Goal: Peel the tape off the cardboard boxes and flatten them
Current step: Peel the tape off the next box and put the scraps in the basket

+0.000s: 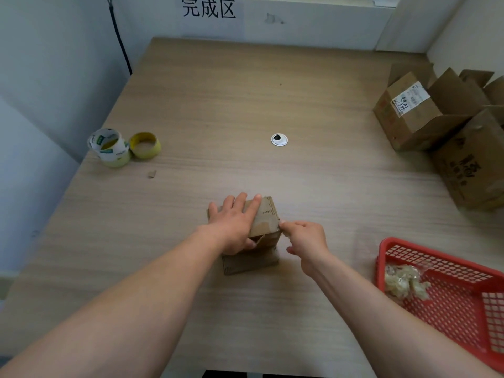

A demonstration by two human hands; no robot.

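We see the small cardboard box [267, 216] near the middle of the tabletop [218, 105], on the side closest to us. Our left hand [234, 227] presses on its top, fingers [252, 208] straight and spread. Our right hand [306, 238] curls at the box's right corner, thumb and forefinger pinching the edge there — whether tape lies between them we cannot tell. At right, crumpled tape [403, 282] sits in the red basket [450, 268].
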